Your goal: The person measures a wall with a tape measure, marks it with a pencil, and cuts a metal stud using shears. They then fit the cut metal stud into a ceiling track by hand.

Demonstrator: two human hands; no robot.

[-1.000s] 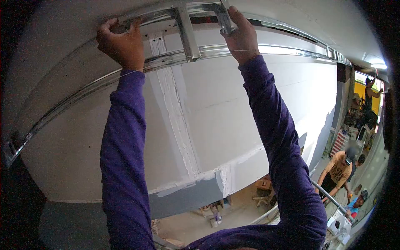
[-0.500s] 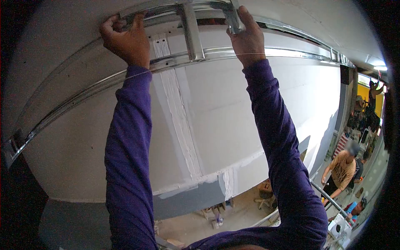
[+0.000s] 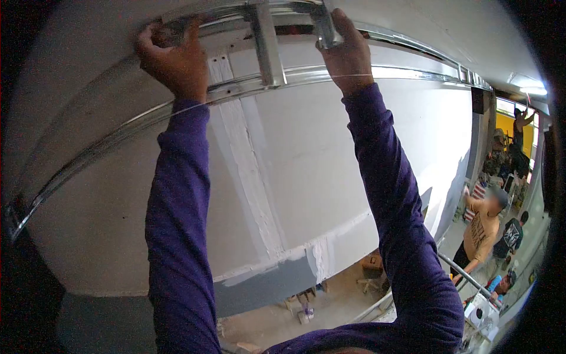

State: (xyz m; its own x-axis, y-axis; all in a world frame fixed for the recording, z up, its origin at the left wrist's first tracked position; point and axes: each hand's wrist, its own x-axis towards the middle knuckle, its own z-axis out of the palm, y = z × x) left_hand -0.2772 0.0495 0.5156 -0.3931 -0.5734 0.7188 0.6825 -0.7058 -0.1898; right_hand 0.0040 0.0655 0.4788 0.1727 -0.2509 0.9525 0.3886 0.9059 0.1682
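Note:
Both my arms, in purple sleeves, reach up to a metal frame along the ceiling. My left hand (image 3: 174, 59) grips the left end of an upper metal channel (image 3: 227, 15), fingers curled round its edge. My right hand (image 3: 346, 56) is closed on a short metal piece (image 3: 325, 26) at the top centre. Between the hands, a short metal stud (image 3: 266, 47) runs from the upper channel down to a long lower metal track (image 3: 318, 74). A thin string crosses in front of both wrists.
Behind the frame is a pale wall (image 3: 312, 153) with a plastered joint (image 3: 250, 171). At lower right, a person in a tan shirt (image 3: 480, 236) stands near a metal rail (image 3: 466, 274), with other people close by. A lit lamp (image 3: 533, 91) hangs at far right.
My hands stay on the metal, shifted slightly left in view. At right, the person in tan has raised an arm, and the person in a black shirt shows more clearly.

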